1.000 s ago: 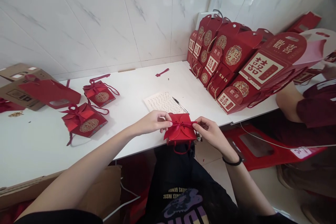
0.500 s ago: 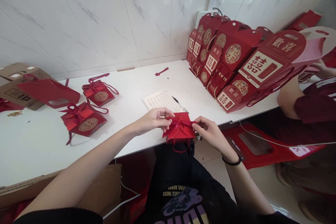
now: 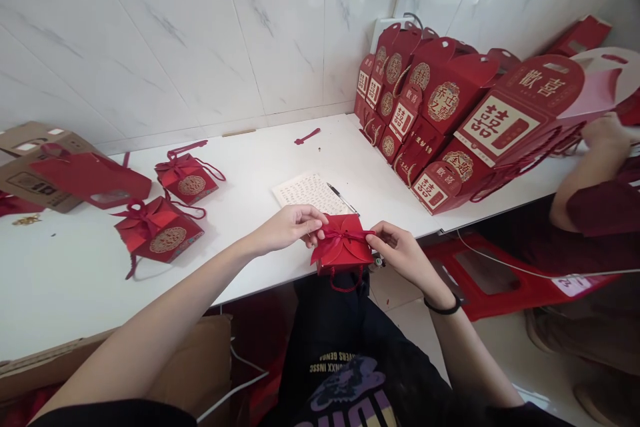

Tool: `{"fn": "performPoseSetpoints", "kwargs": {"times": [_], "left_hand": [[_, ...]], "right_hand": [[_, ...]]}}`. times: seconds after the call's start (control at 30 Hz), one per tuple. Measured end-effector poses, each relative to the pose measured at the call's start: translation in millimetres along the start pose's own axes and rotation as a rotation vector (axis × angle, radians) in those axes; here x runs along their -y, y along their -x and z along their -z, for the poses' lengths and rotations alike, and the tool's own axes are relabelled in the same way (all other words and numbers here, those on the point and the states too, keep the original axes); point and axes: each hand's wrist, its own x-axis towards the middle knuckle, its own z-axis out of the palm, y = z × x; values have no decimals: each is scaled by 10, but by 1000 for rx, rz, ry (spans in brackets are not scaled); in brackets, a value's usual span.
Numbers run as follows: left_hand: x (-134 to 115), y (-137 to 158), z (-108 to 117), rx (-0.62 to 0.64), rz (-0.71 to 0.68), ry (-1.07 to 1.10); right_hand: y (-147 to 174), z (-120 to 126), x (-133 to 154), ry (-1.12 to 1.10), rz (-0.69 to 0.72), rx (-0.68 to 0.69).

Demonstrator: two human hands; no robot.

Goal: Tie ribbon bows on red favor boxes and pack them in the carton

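Note:
A small red gift box (image 3: 345,253) with petal-shaped top flaps sits at the table's front edge, a cord handle hanging off its near side. Across its top runs a dark red ribbon (image 3: 345,235), looped at the middle. My left hand (image 3: 295,225) pinches the ribbon at the box's left, and my right hand (image 3: 393,247) pinches it at the right. Just behind the box lie a sheet of printed paper (image 3: 305,192) and a pen (image 3: 341,197).
Two finished-looking red boxes with bows (image 3: 159,230) stand at left, near a red carton (image 3: 95,177) and a brown box (image 3: 30,160). Stacked red boxes (image 3: 445,127) fill the right side. A co-worker's arm (image 3: 590,167) reaches in beyond them. A ribbon piece (image 3: 307,136) lies near the wall.
My hands stay on the ribbon, the left one shifting only slightly. At the right, the co-worker's arm has moved further right, its hand now resting higher behind the stacked boxes.

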Motion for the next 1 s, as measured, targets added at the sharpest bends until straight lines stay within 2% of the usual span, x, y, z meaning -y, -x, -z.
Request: {"fn": "performPoseSetpoints", "kwargs": {"times": [0.33, 0.57, 0.77, 0.87, 0.93, 1.0], "left_hand": [[0, 9, -9, -78, -27, -247], [26, -17, -37, -42, -41, -70], [-8, 6, -90, 42, 3, 58], [-16, 19, -69, 31, 5, 78], [-9, 17, -44, 14, -4, 78], [5, 9, -23, 1, -9, 75]], "right_hand": [[-5, 1, 6, 15, 17, 0], [-1, 4, 23, 3, 3, 9], [4, 6, 12, 19, 12, 4], [3, 10, -17, 48, 18, 0], [4, 5, -16, 67, 50, -59], [6, -18, 26, 124, 140, -218]]}}
